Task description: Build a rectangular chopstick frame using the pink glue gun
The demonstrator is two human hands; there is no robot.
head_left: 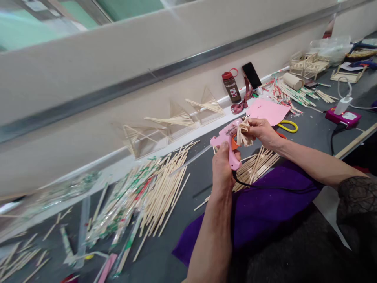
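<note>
My left hand (221, 167) is wrapped round the handle of a pink hot glue gun (226, 135), whose nozzle points away to the upper right. A clear glue stick (194, 158) sticks out of its back end, and a black cord (265, 188) runs from the handle over purple cloth (273, 208). In my right hand (263, 133) is a crumpled beige cloth or tissue (244, 133), pinched against the front of the gun near the nozzle. Bare wooden sticks (256, 167) lie under and beside the gun. A pink sheet (268, 112) rests just beyond my right hand.
Loose chopsticks (166, 192) and wrapped ones (126, 204) spread at left. Stick models (173, 120) lean along the wall. A bottle (231, 87), a phone (251, 76), yellow-handled scissors (288, 126) and a magenta power box (343, 117) are at right.
</note>
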